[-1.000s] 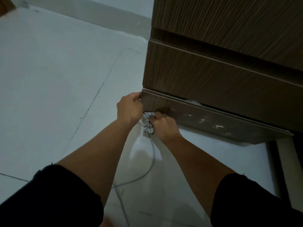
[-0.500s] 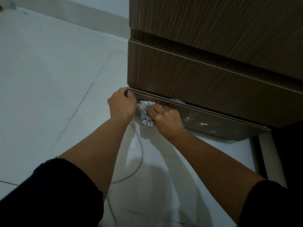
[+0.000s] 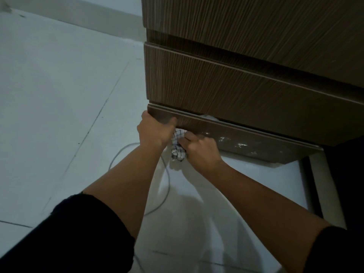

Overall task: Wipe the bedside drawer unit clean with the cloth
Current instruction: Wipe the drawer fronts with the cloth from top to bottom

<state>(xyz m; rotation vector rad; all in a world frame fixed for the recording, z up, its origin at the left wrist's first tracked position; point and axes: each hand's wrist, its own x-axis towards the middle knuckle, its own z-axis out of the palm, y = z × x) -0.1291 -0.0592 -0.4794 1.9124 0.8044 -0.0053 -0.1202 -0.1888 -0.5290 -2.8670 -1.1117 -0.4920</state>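
The brown wood-grain drawer unit [image 3: 236, 85] fills the upper right. Its bottom drawer [image 3: 246, 138] is pulled slightly out, and pale smudges mark its front face. My left hand [image 3: 154, 131] grips the left corner of that bottom drawer front, thumb lying along its face. My right hand [image 3: 201, 152] is closed around a bunched white checked cloth [image 3: 178, 146], pressed against the lower edge of the drawer front right beside my left hand. Part of the cloth is hidden inside my fist.
A grey cable [image 3: 165, 180] loops across the pale tiled floor [image 3: 59, 95] beneath my forearms. A white skirting board [image 3: 88, 18] runs along the back wall. A dark gap and a white strip [image 3: 325, 186] lie right of the unit's base.
My left hand has shifted its grip on the drawer corner, thumb now laid on the front. My right hand with the cloth stays at the left end of the drawer's lower edge.
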